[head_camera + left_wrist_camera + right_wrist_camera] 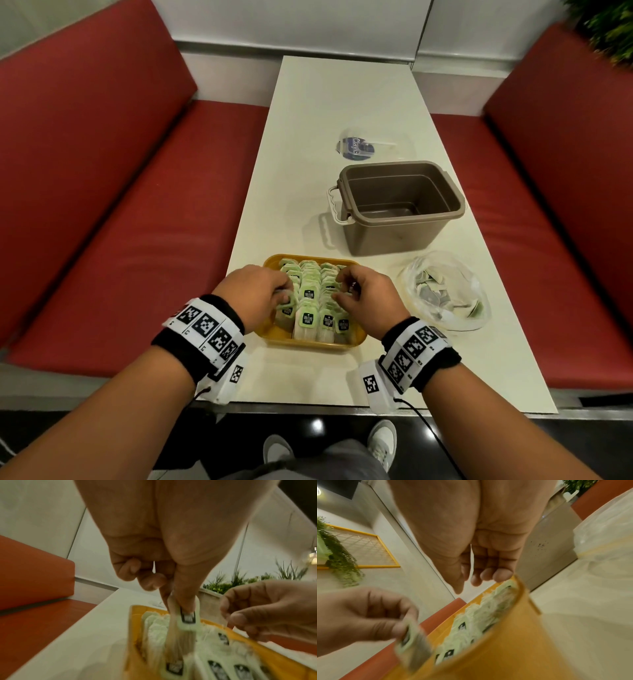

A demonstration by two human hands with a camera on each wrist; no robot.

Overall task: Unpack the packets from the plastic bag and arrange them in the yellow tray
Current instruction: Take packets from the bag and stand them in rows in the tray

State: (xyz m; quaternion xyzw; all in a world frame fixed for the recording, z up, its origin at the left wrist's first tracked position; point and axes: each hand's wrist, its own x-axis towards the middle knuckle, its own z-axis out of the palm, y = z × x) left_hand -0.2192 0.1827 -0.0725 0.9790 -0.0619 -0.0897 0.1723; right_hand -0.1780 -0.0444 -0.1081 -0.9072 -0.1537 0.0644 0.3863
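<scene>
Two red bench seats (113,219) flank a long white table (329,113) that runs from near to far. On its right half stands a brown plastic bin (399,205) with a white handle, and beyond it, farther off, lies a clear lid (363,145) with a blue label. Near the bin's right corner sits the plastic bag (445,291), crumpled open, with a few packets left inside it. At the near edge, left of the bag, is the yellow tray (308,342), filled with rows of packets (317,298) standing on edge (green tags with dark labels facing near). The left hand (255,294) is over the tray's left side, thumb and fingers pinching one packet (186,619) by its green tag, the packet hanging into the left row. The right hand (368,296) hovers over the tray's right side, fingers loosely curled and holding nothing.
</scene>
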